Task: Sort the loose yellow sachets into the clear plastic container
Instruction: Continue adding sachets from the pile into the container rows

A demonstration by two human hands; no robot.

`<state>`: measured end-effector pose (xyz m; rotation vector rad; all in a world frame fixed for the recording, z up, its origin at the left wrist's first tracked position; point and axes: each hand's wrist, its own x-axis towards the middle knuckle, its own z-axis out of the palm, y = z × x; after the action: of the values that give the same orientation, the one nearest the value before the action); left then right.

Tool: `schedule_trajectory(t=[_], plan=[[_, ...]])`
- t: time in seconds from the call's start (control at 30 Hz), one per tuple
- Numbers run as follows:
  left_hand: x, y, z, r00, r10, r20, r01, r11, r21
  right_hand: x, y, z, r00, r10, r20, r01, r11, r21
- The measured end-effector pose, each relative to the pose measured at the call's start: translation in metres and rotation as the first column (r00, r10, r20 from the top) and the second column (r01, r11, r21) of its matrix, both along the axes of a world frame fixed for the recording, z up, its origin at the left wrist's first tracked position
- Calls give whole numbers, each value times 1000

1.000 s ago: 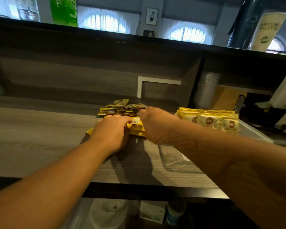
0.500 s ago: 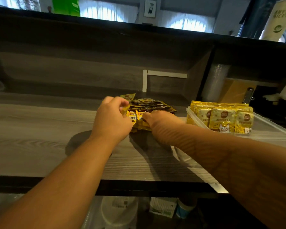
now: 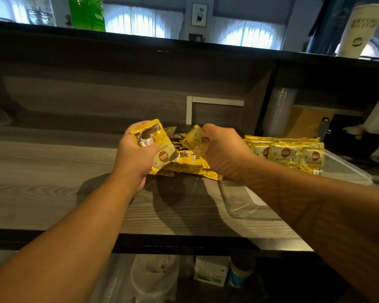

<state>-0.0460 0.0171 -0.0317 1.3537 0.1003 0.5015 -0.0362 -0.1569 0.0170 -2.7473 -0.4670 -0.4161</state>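
Note:
A heap of loose yellow sachets (image 3: 184,164) lies on the grey wooden counter (image 3: 53,171). My left hand (image 3: 136,158) grips a yellow sachet (image 3: 155,143) lifted above the heap. My right hand (image 3: 223,149) holds another yellow sachet (image 3: 196,138), tilted, just right of the first. The clear plastic container (image 3: 346,169) stands to the right of the heap, with a row of upright yellow sachets (image 3: 287,153) packed at its far end. My right forearm crosses over its near part.
A raised dark ledge (image 3: 184,47) runs along the back of the counter with a green carton (image 3: 87,13) on it. A stack of clear cups (image 3: 278,112) stands behind the container. Lids and boxes (image 3: 210,272) sit on the shelf below the counter edge.
Both hands have risen off the heap, each lifting a sachet. Before, they were pressed low on the pile.

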Motion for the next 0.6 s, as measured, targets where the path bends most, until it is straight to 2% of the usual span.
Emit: schedule_trajectory(t=[0.07, 0.13, 0.2, 0.27, 0.4, 0.47, 0.6], plan=[[-2, -4, -2, 999, 35, -29, -32, 996, 86, -7, -14, 8, 997, -43, 71, 37, 997, 74], [-4, -11, -4, 992, 122, -16, -116, 971, 211, -12, -32, 14, 996, -13, 90, -11, 966, 258], [-6, -21, -1, 988, 156, 0, -150, 945, 291, -20, -52, 21, 996, 50, 70, -76, 891, 449], [-8, -35, 6, 992, 118, 33, -123, 951, 284, -27, -72, 28, 998, 55, 27, -60, 835, 547], [-9, -72, 34, 982, 179, 59, -189, 939, 288, -39, -111, 39, 998, 59, -29, -21, 708, 705], [-12, -96, 48, 992, 117, 48, -126, 954, 274, -45, -132, 43, 999, 40, -27, -6, 665, 746], [-17, -136, 69, 993, -82, 84, 42, 915, 401, -53, -171, 44, 1000, -19, -19, 26, 611, 792]])
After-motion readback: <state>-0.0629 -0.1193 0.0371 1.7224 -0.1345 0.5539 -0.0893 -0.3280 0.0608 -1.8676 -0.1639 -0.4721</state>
